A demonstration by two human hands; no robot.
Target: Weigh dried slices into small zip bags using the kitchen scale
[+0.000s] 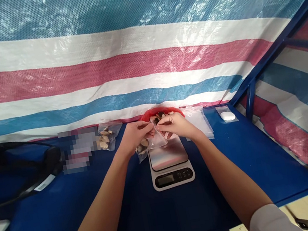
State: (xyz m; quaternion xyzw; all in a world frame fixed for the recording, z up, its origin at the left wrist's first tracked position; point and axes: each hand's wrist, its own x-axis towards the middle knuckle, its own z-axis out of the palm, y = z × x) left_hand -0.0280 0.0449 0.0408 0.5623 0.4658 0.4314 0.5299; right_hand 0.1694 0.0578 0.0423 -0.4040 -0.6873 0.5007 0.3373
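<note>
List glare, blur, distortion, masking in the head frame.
Head view: glare streaks the striped tarpaulin; pinkish reflections band the digital scale pan; a pixelated patch masks part of the blue tabletop; the clear bag between left hand and right hand lacks crisp detail; edges look stretched.

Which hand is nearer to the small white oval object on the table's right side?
Right. The right hand is left of the white oval object; the left hand is farther left.
</note>
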